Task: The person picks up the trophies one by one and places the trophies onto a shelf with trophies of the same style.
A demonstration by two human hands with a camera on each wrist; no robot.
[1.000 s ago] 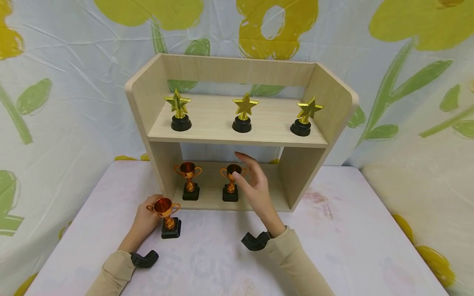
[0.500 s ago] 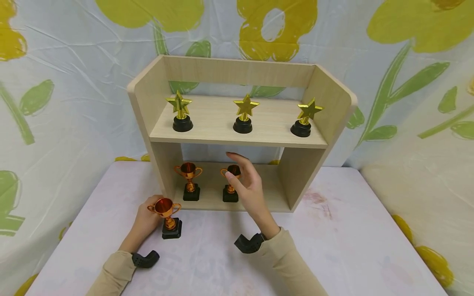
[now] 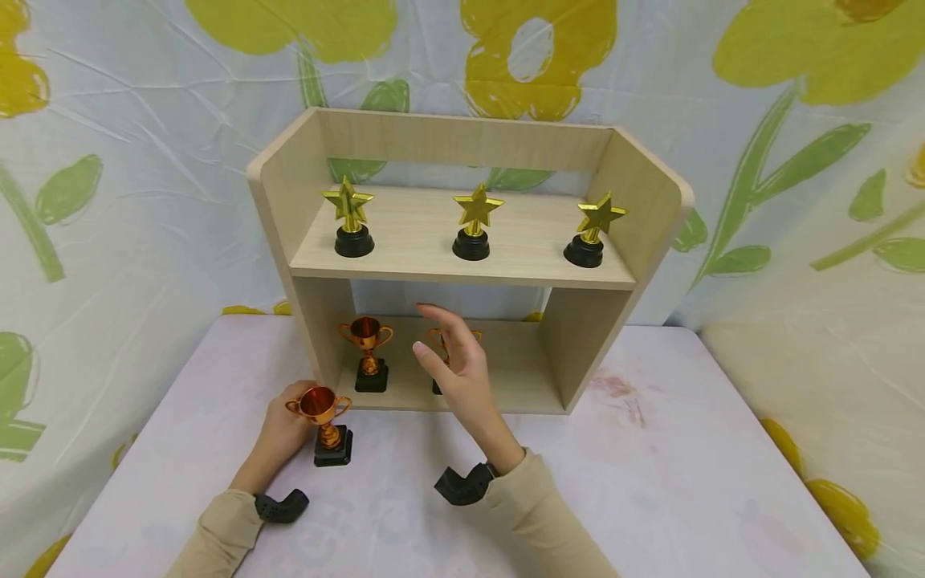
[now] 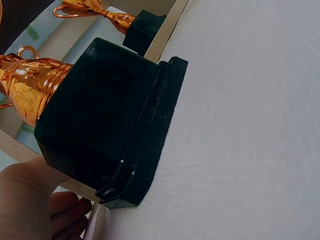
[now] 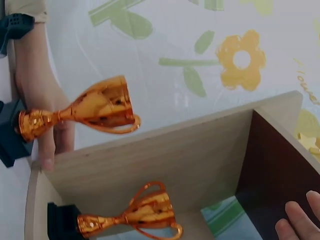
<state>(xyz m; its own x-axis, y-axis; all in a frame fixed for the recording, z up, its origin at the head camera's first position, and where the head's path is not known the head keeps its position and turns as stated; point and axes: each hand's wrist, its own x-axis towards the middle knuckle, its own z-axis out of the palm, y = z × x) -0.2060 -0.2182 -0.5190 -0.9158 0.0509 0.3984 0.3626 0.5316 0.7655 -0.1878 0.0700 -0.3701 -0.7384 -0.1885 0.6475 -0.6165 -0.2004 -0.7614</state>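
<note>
My left hand is at the shelf's lower left corner. Its thumb and fingers lie on opposite sides of the wooden shelf's side panel. A copper-coloured trophy cup with a black base stands upright on the table, just in front of that hand; its base looms large in the left wrist view. My right hand is raised before the lower compartment, thumb and fingers apart, holding nothing. It partly hides a second trophy cup. A third trophy cup stands to the left in that compartment.
Three gold star trophies stand on the upper board: left, middle and right. A flowered cloth hangs behind and beside the table. Black cameras are on the wrists.
My right hand has moved left across the middle trophy cup, covering more of it. The left hand and all the trophies have stayed in place.
</note>
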